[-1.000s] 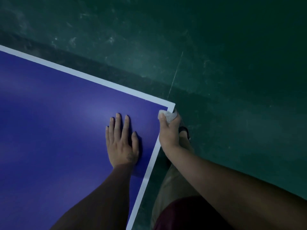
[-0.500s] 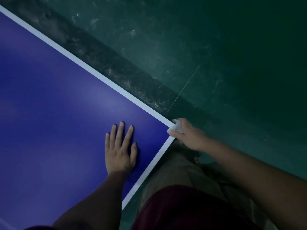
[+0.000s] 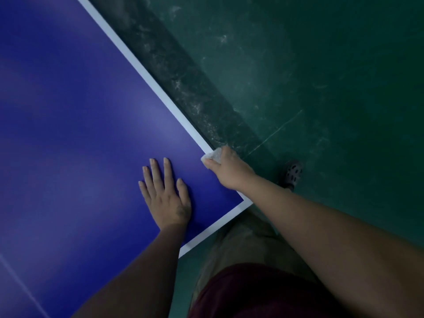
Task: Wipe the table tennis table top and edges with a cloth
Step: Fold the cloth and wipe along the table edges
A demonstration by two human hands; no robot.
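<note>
Taking in the blue table top first, spreading away under and to the left of both sets of fingers, then the dark green floor out beyond the right fingertips. Following the white edge line next, running up and away ahead of the right fingers. Bracing with the left hand, palm down on the blue, fingers straight and spread, gripping nothing. Working with the right hand, fingers curled round the white cloth, bunching it at the fingertips and pressing it against the table's edge. Having rounded the corner now: rubbing right at the corner a second ago, now sliding up the long side, leaving the corner back behind the wrist. Judging the corner done, then, and starting a fresh run of edge, facing plenty of white line ahead of the fingertips.
</note>
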